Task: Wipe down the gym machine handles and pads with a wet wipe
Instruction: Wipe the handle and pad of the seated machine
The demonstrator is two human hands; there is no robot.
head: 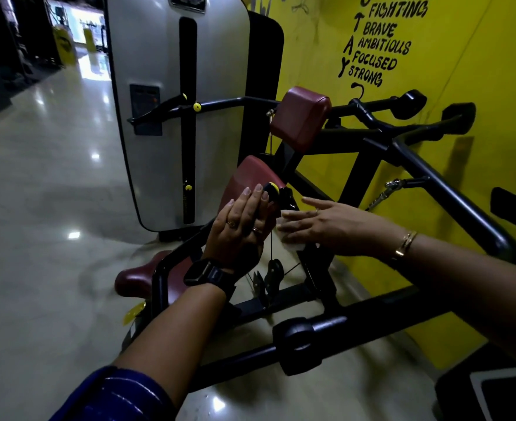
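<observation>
A black-framed gym machine carries dark red pads. My left hand (241, 221) lies flat, fingers straight, against the near side of the lower red pad (244, 174). My right hand (323, 227) presses a white wet wipe (290, 230) with straight fingers against the pad's right side, next to a black knob with a yellow tip (273, 189). A second red pad (302, 117) stands higher behind. Black foam handles sit at the near bar (299, 344) and at the far right (411, 103). A red seat (138, 278) lies low on the left.
The grey weight-stack shroud (159, 101) rises right behind the pads. A yellow wall with black lettering (478, 71) runs along the right, close to the far handles. Glossy tiled floor (44, 192) spreads to the left. Thin cables (270, 244) hang below the lower pad.
</observation>
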